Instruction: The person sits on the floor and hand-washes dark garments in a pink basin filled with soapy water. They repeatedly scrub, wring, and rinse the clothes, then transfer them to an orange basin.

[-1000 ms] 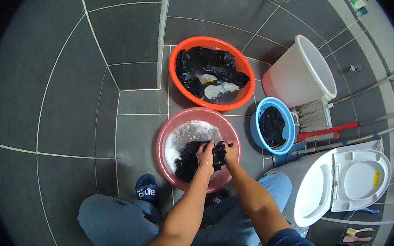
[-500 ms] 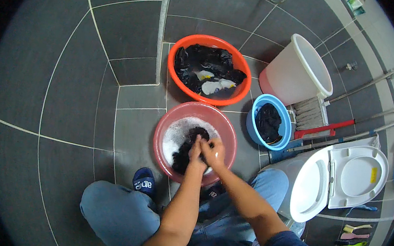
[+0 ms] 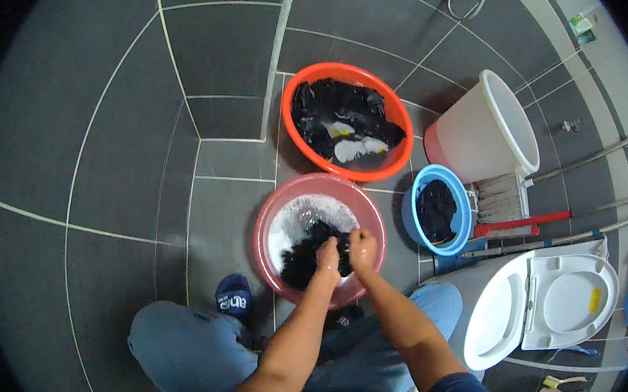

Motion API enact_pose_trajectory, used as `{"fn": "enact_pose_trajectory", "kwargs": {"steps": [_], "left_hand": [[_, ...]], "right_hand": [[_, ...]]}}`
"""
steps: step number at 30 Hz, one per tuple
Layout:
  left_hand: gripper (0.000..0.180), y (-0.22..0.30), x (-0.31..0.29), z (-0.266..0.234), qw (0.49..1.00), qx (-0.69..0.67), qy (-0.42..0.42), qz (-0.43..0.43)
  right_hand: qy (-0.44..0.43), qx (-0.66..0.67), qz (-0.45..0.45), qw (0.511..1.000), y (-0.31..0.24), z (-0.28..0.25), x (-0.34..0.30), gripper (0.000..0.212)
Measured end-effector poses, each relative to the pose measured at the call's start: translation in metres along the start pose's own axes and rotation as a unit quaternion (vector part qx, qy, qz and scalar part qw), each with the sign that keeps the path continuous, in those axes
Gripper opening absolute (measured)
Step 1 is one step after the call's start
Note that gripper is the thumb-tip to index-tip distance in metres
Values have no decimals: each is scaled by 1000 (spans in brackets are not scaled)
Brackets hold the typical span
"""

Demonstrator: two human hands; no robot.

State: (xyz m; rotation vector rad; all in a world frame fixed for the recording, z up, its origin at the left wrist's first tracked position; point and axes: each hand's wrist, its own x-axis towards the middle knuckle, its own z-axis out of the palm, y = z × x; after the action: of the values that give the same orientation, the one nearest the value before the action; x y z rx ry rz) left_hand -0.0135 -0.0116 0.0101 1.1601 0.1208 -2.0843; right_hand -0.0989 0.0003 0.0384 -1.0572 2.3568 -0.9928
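A wet black cloth [image 3: 302, 258] lies bunched in the pink basin [image 3: 261, 229], among white suds [image 3: 293, 220]. My left hand [image 3: 329, 257] grips the cloth near its middle. Closed in a fist, my right hand [image 3: 361, 249] holds the cloth's right end by the basin's right side. A dark stretch of fabric spans the small gap between both hands. Which garment it is, I cannot tell.
Behind the basin stands an orange tub [image 3: 290, 123] with black clothes and some white pieces in water. To the right are a small blue basin [image 3: 408, 204] with dark cloth, a tall white bin [image 3: 477, 128], a broom [image 3: 504, 201] and a toilet [image 3: 498, 313].
My hands were pressed together over the cloth and are now apart, the right one further right. The cloth has shifted with them. The whole view has moved slightly.
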Motion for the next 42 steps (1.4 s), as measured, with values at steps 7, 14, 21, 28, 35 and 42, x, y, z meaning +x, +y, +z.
{"fn": "enact_pose_trajectory", "kwargs": {"steps": [7, 14, 21, 28, 35, 42], "left_hand": [[24, 69, -5, 12, 985, 62, 94, 132], [40, 47, 9, 15, 982, 11, 82, 168], [30, 30, -4, 21, 992, -117, 32, -29], [24, 56, 14, -24, 982, 85, 80, 146], [27, 65, -16, 16, 852, 329, -211, 348], [33, 13, -1, -42, 944, 167, -285, -8]], "right_hand": [[-311, 442, 292, 789, -3, 0, 14, 39], [-84, 232, 100, 964, -56, -16, -18, 33], [0, -93, 92, 991, -49, 6, -10, 46], [-239, 136, 117, 954, -44, 15, -25, 50], [-371, 294, 452, 756, 8, -36, 75, 110], [-555, -34, 125, 822, -28, -6, 84, 53]]}}
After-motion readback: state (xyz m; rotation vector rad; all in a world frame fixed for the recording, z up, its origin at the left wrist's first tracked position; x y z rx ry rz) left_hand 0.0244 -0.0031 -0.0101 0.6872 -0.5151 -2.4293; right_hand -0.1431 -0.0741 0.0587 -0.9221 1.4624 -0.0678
